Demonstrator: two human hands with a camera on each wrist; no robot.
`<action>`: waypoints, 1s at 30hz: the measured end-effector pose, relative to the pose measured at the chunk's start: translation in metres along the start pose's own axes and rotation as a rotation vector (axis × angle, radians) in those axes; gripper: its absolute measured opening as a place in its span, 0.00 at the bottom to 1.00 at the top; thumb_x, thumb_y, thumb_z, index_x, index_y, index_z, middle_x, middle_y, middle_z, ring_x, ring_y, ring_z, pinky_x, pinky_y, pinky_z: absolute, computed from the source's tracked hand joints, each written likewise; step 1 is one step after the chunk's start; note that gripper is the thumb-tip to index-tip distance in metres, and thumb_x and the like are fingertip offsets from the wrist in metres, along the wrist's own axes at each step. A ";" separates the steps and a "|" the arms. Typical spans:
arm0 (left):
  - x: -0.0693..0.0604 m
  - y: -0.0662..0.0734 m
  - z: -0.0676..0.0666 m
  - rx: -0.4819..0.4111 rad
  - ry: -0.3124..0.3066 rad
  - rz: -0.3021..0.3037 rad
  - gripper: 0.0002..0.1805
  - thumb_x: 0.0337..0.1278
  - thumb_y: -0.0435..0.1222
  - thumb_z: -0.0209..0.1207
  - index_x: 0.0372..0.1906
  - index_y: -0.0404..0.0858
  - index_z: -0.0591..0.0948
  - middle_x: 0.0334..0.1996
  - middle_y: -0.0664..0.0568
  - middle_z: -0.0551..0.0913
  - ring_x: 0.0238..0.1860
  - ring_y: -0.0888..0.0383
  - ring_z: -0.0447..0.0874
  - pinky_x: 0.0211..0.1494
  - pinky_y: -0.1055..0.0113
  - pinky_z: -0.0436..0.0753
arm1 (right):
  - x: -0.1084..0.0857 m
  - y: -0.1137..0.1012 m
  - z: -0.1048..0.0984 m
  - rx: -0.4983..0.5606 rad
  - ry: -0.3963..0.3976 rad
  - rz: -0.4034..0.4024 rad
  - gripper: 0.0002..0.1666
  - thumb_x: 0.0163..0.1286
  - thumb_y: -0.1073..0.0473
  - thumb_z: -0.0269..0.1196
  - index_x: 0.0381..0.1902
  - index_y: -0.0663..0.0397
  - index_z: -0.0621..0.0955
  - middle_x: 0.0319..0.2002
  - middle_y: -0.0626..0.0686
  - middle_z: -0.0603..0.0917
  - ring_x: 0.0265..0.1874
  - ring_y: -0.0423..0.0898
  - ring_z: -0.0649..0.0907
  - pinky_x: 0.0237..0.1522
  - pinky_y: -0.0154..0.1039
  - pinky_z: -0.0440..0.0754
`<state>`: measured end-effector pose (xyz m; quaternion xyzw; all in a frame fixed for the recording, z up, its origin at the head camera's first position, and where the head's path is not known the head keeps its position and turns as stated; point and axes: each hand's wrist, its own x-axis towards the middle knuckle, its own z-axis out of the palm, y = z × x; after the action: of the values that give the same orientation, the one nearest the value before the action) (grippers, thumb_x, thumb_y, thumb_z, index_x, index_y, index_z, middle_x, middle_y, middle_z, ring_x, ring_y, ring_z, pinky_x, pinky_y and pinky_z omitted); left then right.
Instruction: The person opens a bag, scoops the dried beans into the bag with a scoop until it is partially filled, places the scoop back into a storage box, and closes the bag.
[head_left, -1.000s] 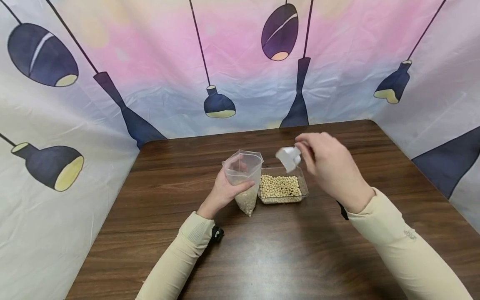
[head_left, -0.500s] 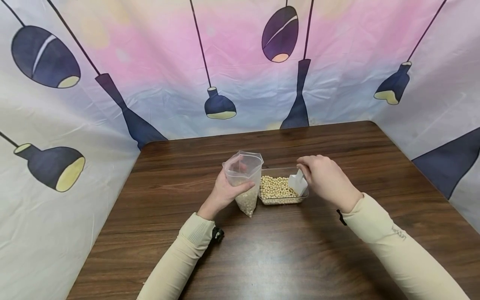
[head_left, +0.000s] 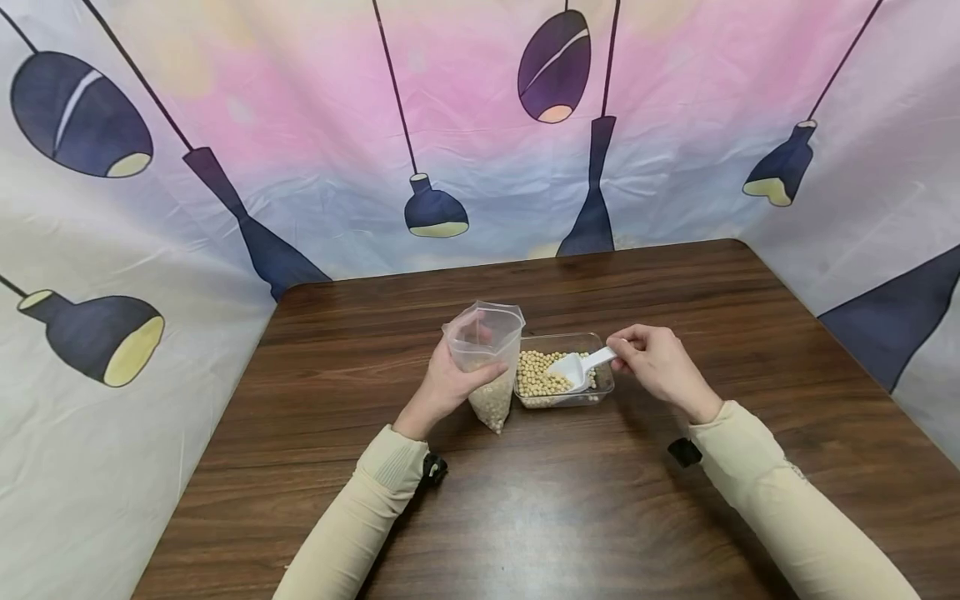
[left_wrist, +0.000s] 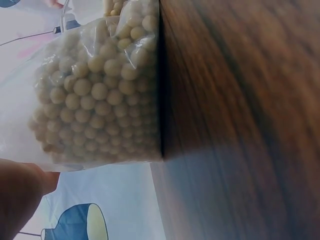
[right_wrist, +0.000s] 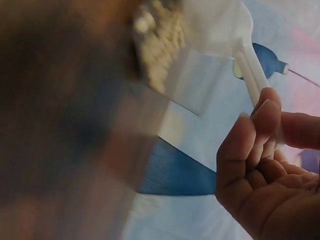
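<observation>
My left hand (head_left: 447,379) grips a clear plastic bag (head_left: 498,354) around its upper part, the mouth spread wide at the top. Pale round soybeans (left_wrist: 95,100) fill the bag's lower part, and its base stands on the table. Just right of the bag is a clear rectangular container (head_left: 607,387) with more soybeans (head_left: 536,375) in it. My right hand (head_left: 663,367) pinches the handle of a white scoop (head_left: 573,369) at the container's right side. The scoop's bowl lies down among the beans, tilted toward the left.
Both things stand on a dark wood-grain table (head_left: 360,350). A fabric backdrop (head_left: 322,150) printed with hanging lamps rises behind the table and along its sides.
My right hand has come down from above the container. The scoop went into the beans at the right side, then tipped flatter with its bowl pushed left. The left hand and bag stayed put.
</observation>
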<state>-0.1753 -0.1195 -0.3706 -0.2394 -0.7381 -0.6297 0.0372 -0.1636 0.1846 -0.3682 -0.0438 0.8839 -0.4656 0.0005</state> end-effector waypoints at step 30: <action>0.002 -0.032 -0.005 0.011 0.013 0.009 0.43 0.45 0.23 0.70 0.69 0.40 0.65 0.53 0.35 0.74 0.54 0.42 0.74 0.55 0.56 0.76 | 0.018 0.044 0.000 0.681 -0.118 0.217 0.28 0.79 0.55 0.49 0.64 0.75 0.64 0.27 0.45 0.78 0.27 0.37 0.73 0.33 0.31 0.76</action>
<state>-0.1913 -0.1260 -0.3978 -0.2387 -0.7402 -0.6269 0.0461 -0.1850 0.2081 -0.4032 0.0261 0.6760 -0.7273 0.1156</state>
